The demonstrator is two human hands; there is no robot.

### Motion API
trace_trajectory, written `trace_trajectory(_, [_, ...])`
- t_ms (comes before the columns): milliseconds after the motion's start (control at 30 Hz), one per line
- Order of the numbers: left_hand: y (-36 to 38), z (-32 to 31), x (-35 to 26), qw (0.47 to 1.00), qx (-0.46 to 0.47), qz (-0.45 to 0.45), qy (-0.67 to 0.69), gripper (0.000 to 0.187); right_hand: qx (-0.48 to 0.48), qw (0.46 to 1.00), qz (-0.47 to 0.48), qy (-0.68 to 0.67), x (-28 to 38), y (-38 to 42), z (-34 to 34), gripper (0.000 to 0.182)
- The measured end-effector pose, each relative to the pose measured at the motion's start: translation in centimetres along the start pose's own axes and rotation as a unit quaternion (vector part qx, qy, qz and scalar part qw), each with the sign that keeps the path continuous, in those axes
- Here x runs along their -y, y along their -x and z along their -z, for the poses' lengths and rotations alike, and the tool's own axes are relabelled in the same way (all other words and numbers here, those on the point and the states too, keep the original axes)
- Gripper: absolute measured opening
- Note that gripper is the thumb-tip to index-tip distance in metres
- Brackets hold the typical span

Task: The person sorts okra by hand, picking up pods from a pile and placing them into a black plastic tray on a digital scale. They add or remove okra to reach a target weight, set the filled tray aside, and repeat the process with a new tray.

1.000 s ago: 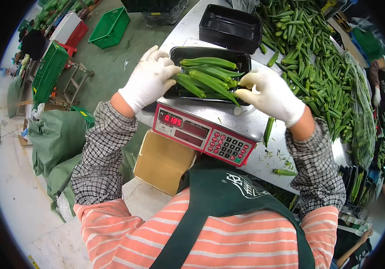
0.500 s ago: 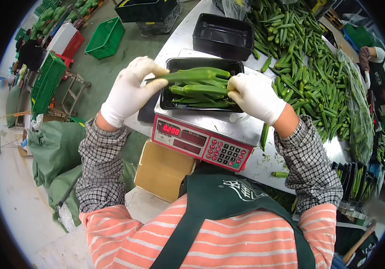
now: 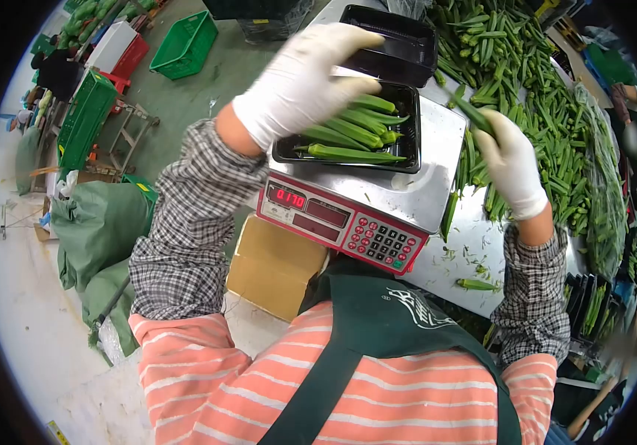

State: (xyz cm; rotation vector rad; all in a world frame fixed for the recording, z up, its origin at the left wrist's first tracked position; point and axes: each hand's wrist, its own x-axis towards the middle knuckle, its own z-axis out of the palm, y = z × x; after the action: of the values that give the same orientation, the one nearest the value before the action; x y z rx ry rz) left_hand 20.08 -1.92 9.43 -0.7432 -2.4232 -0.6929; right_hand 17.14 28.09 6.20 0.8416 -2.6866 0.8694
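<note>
Okra pods [image 3: 355, 130] lie in a black plastic tray [image 3: 416, 152] on the red and silver scale [image 3: 437, 189], whose lit display [image 3: 289, 197] reads 0.170. Over the tray's left side is my gloved left hand [image 3: 307, 81]; its thumb and fingers are spread, with nothing between them. To the right of the scale, my gloved right hand [image 3: 511, 163] pinches a single okra pod [image 3: 472, 113] between thumb and fingers. Beyond it spreads a large heap of loose okra [image 3: 541, 148].
An empty black tray [image 3: 407, 52] stands behind the scale. A cardboard box [image 3: 270, 267] is below the scale's front. Green sacks [image 3: 103, 230] and a green crate [image 3: 185, 44] are on the floor at left. Filled packs [image 3: 592, 304] stand at right.
My right hand has moved right, off the tray, with an okra pod. My left hand has let go of its pod and risen above the tray. The display dropped from 0.200 to 0.170.
</note>
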Motion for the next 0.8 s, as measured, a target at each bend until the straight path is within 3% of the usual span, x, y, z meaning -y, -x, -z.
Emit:
trace_trajectory(100, [1.9,-0.5,3.8,0.999,0.016,0.034,-0.025,0.03,-0.024,0.989,-0.132,0.058,-10.7,5.6,-0.5,0.028])
trace_trajectory(133, [2.5,-0.9,4.5,0.998,0.047,0.019,-0.047,0.029,-0.04,0.988,-0.121,0.084,-12.3,7.2,-0.6,0.029])
trace_trajectory(233, [3.6,-3.4,5.9,0.993,0.08,-0.037,-0.075,0.024,0.006,0.958,-0.283,0.041,-14.3,8.9,-0.2,0.031])
trace_trajectory(267, [3.9,-4.0,6.0,0.989,0.101,-0.034,-0.097,0.024,-0.013,0.968,-0.225,0.108,-15.5,9.2,-0.3,0.033])
trace_trajectory(300, [4.0,-4.7,6.1,0.985,0.12,-0.035,-0.118,0.025,-0.039,0.952,-0.154,0.261,-13.3,8.6,0.0,0.036])
trace_trajectory(367, [4.1,-5.4,7.0,0.979,0.101,-0.045,-0.172,0.025,-0.077,0.967,-0.078,0.23,-11.7,6.8,-0.1,0.037])
trace_trajectory(433, [3.8,-5.1,6.0,0.965,0.156,-0.012,-0.21,0.025,-0.022,0.987,-0.156,-0.009,-6.7,4.6,-0.6,0.037])
trace_trajectory(467, [3.5,-4.8,5.5,0.972,0.139,-0.01,-0.188,0.025,0.046,0.966,-0.213,-0.136,-4.4,3.3,-1.2,0.037])
trace_trajectory(500, [2.8,-4.6,4.7,0.98,0.12,-0.014,-0.161,0.024,0.09,0.96,-0.195,-0.182,-3.6,2.6,-2.9,0.038])
trace_trajectory(567, [0.5,-3.9,3.1,0.992,0.076,-0.007,-0.103,0.022,0.258,0.908,-0.251,-0.214,0.7,0.5,-3.2,0.043])
trace_trajectory(600, [-0.4,-3.8,3.0,0.996,0.055,-0.013,-0.073,0.021,0.27,0.904,-0.229,-0.238,1.4,0.2,-4.5,0.045])
trace_trajectory(633, [-1.4,-3.6,2.8,0.996,0.065,0.005,-0.064,0.02,0.219,0.933,-0.179,-0.224,0.6,0.5,-7.7,0.041])
trace_trajectory(667, [-2.3,-3.7,3.3,0.996,0.061,0.002,-0.068,0.02,0.204,0.914,-0.217,-0.276,1.2,0.5,-8.0,0.032])
trace_trajectory(700, [-3.1,-4.1,4.2,0.995,0.058,0.004,-0.078,0.02,0.22,0.851,-0.287,-0.382,2.0,0.8,-7.0,0.026])
trace_trajectory(800, [-4.9,-6.1,8.3,0.995,0.071,0.031,-0.063,0.022,0.142,0.836,-0.315,-0.426,0.4,4.6,-5.0,0.026])
